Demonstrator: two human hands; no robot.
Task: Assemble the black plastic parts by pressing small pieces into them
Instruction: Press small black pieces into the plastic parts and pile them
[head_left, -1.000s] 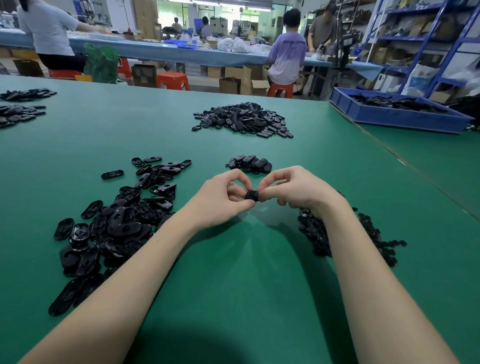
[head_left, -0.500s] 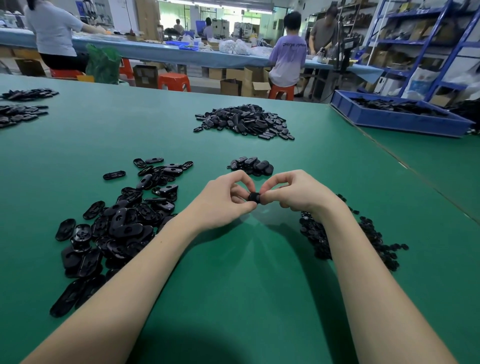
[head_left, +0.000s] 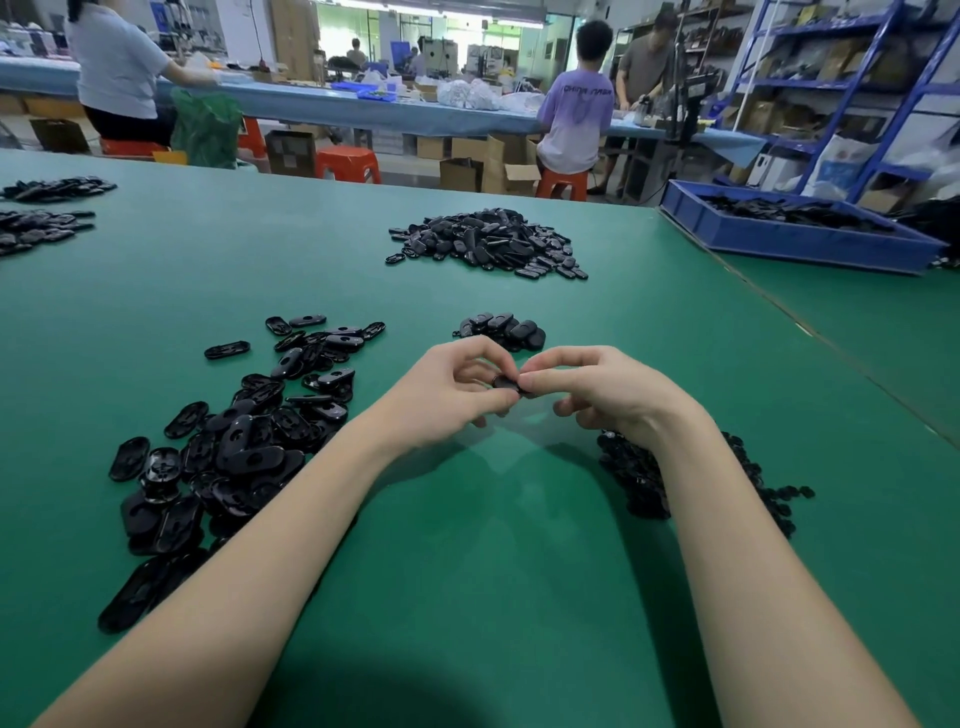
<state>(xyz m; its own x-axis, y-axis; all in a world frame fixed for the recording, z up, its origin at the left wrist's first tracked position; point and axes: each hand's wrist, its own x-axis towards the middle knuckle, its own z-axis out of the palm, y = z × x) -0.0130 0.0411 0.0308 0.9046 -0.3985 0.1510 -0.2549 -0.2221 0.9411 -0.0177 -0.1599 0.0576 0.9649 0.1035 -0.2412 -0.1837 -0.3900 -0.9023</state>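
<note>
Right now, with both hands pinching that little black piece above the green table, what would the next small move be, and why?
Probably a firmer squeeze to seat it: the left hand and right hand pinch one small black plastic part between their fingertips. Then likely onto the small finished-looking cluster of black oval pieces just beyond.

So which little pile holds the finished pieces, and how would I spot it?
I can only guess which are finished. On the green table, look just beyond the two hands: the small cluster of black ovals there is likeliest. It is the smallest heap, well short of the big pile behind.
</note>
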